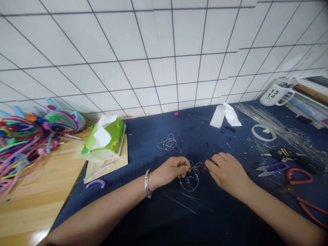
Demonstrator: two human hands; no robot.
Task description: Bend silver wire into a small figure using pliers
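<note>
Your left hand [170, 171] pinches a thin silver wire form with looping curves [189, 181], near the middle of the scene. Your right hand [225, 172] is wrapped around small dark metal pliers [199, 168], their tips close to your left fingertips; you cannot tell here whether they bite the wire. A weak pinch could let the form twist, or the tips could slip and nip your skin. Dark blue cloth [143, 136] lies beneath, bare pale wood [51, 191] to the left, a white tiled wall [159, 41] beyond.
</note>
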